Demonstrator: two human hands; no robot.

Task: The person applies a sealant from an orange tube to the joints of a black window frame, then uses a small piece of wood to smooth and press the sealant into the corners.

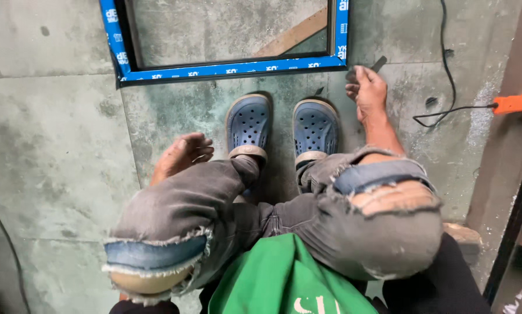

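While person squats on concrete floor (51,151), head view: right hand (368,88) closed round small dark tool (379,63), just below blue-taped frame (226,68) corner. Left hand (182,154) loosely curled, empty, beside left clog (248,123).

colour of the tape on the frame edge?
Blue with small white print, on the frame; seen best in the head view.

Left hand (182,154): hung low beside the left knee, palm turned inward, fingers (201,152) loosely curled, empty. Left forearm: mostly hidden behind the bent leg. Right hand (367,88): reached forward past the right knee, back of hand up, fingers (353,78) pinched around a small dark object. Right forearm: bare, extended straight, wrist level.
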